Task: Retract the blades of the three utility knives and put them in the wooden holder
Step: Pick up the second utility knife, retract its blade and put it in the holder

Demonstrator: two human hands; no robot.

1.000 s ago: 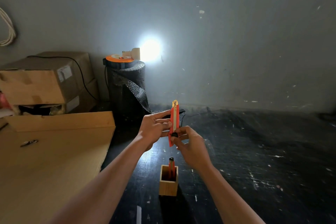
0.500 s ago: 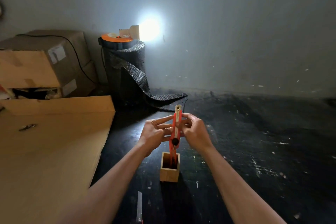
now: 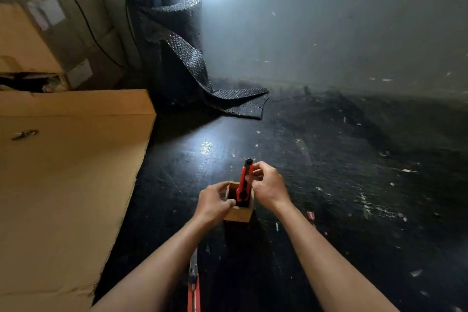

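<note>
A small square wooden holder (image 3: 239,214) stands on the dark floor in front of me. My left hand (image 3: 212,204) grips its left wall. My right hand (image 3: 267,186) pinches a red utility knife (image 3: 245,178) that stands upright with its lower end inside the holder. Whether another knife sits inside the holder is hidden in shadow. A further red utility knife (image 3: 194,284) lies on the floor near my left forearm, its metal blade extended toward the holder.
A flat cardboard sheet (image 3: 63,185) covers the floor on the left, with cardboard boxes (image 3: 50,33) behind it. A roll of black bubble wrap (image 3: 172,45) stands against the wall, its loose end trailing onto the floor. A bright light spot glares on the wall.
The knife came down from chest height into the holder. My left hand left the knife and took the holder's side. The view tilted downward.
</note>
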